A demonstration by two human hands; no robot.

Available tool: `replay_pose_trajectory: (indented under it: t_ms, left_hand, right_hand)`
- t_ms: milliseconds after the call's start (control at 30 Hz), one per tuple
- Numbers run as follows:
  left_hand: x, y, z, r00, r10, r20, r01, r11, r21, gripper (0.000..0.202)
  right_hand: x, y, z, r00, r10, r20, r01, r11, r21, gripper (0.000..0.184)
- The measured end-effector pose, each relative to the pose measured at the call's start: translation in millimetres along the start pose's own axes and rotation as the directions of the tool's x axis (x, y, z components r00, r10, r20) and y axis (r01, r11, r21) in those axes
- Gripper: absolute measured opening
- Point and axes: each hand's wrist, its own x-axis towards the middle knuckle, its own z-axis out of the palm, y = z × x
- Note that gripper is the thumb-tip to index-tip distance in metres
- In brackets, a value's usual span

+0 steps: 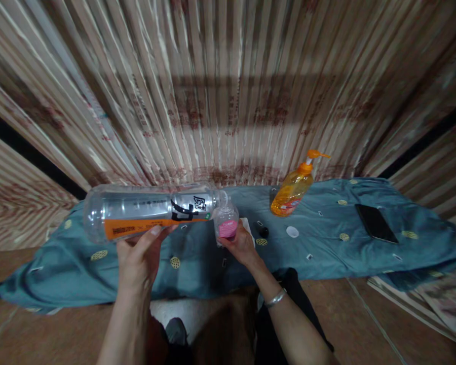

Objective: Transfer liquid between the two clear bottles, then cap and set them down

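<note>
My left hand (pixel 142 253) is wrapped round a large clear plastic bottle (pixel 152 200) with a silver and orange label. The bottle lies nearly level in the air, its neck pointing right. Its mouth meets the top of a small clear bottle (pixel 227 223) with a pink label; I cannot tell whether the two touch. My right hand (pixel 241 246) grips the small bottle near its base and keeps it upright. Under it lies a white sheet or cloth (pixel 250 229), partly hidden. To the right are a small black cap (pixel 264 231) and a white round disc (pixel 292 231).
A pump bottle (pixel 291 190) of orange liquid stands at the back right, and a dark phone (pixel 376 223) lies farther right. The table wears a teal patterned cloth (pixel 201 274). Behind it hangs a striped curtain (pixel 228 101). Below is a brown tiled floor (pixel 365 324).
</note>
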Motion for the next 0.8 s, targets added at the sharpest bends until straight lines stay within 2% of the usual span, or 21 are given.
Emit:
replay_pose_trajectory:
  t_ms: [500,800]
  left_hand:
    - [-1.2,0.5,1.0,1.0,0.005,-0.023,-0.005,1.0,0.0,0.027]
    - [-0.6,0.3,-0.4,1.0,0.01,0.008,-0.01,1.0,0.012,0.027]
  right_hand:
    - [0.7,2.5,0.2,1.0,-0.005,0.009,0.005,1.0,0.0,0.061]
    - [0.4,1.1,-2.0,0.999,-0.026,0.021,0.026,1.0,0.003,0.059]
